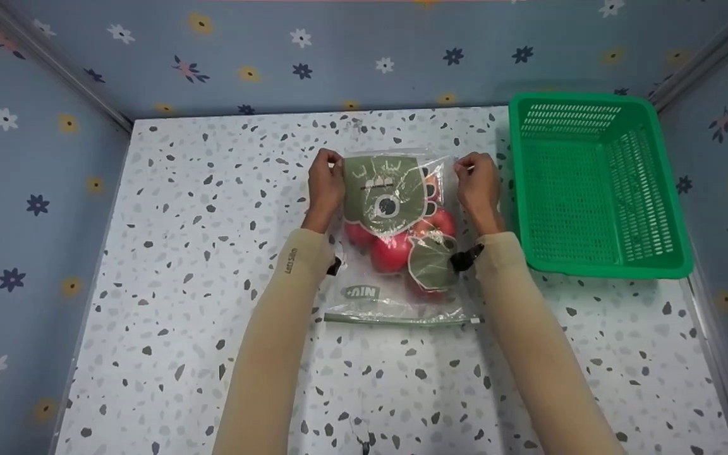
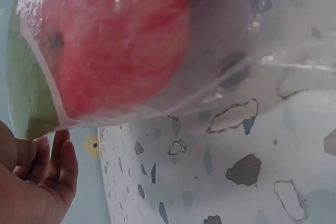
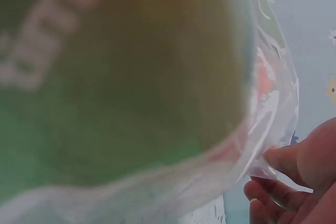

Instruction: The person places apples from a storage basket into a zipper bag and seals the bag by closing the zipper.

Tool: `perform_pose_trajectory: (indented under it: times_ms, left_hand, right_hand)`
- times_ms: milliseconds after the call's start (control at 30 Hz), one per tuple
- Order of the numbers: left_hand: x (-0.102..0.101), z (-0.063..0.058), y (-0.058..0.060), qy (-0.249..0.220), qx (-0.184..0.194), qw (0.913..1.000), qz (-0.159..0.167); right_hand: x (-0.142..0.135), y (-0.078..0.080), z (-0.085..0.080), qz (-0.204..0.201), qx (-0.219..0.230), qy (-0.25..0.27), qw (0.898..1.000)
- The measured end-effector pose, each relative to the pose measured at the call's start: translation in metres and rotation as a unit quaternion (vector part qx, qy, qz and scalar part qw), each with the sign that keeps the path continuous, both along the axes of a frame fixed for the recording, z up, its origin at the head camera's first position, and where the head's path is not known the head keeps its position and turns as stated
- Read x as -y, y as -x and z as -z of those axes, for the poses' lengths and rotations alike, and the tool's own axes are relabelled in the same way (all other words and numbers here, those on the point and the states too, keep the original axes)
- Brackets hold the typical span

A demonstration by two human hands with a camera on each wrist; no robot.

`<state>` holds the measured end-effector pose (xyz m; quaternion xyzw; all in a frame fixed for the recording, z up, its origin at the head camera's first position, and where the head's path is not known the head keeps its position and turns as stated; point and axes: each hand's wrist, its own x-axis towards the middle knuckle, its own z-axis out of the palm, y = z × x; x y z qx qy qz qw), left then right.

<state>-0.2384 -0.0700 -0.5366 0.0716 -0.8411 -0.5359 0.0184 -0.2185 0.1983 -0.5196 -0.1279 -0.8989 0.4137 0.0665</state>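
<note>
A clear zip bag [image 1: 357, 259] printed with green cartoon shapes lies on the speckled table, its green zip strip toward the person. Several red apples [image 1: 391, 253] show through the plastic. At the far left corner my left hand [image 1: 326, 183] pinches the bag's edge between thumb and fingers. My right hand [image 1: 479, 186] pinches the far right corner in the same way. In the left wrist view one apple [image 2: 121, 40] bulges under the film above the left hand [image 2: 44, 177]. The right wrist view has the right hand [image 3: 289, 182] gripping the thin plastic edge.
A green plastic basket [image 1: 598, 268] with slotted walls stands at the table's right side, close to the right hand. Blue flower-patterned panels [image 1: 351, 50] enclose the table [image 1: 200, 284] at the back and both sides.
</note>
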Motion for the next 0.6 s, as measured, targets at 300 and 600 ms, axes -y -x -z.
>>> perform_pose_trajectory:
  times_ms: [300,600]
  left_hand:
    - [0.002,0.013,-0.002,0.004,0.035,0.9980,0.053]
    - [0.008,0.003,-0.021,0.131,-0.020,0.9887,0.069]
  right_hand:
    - [-0.005,-0.001,0.008,-0.021,0.044,-0.042,0.998]
    - [-0.008,-0.011,-0.002,-0.080,-0.038,-0.067,0.994]
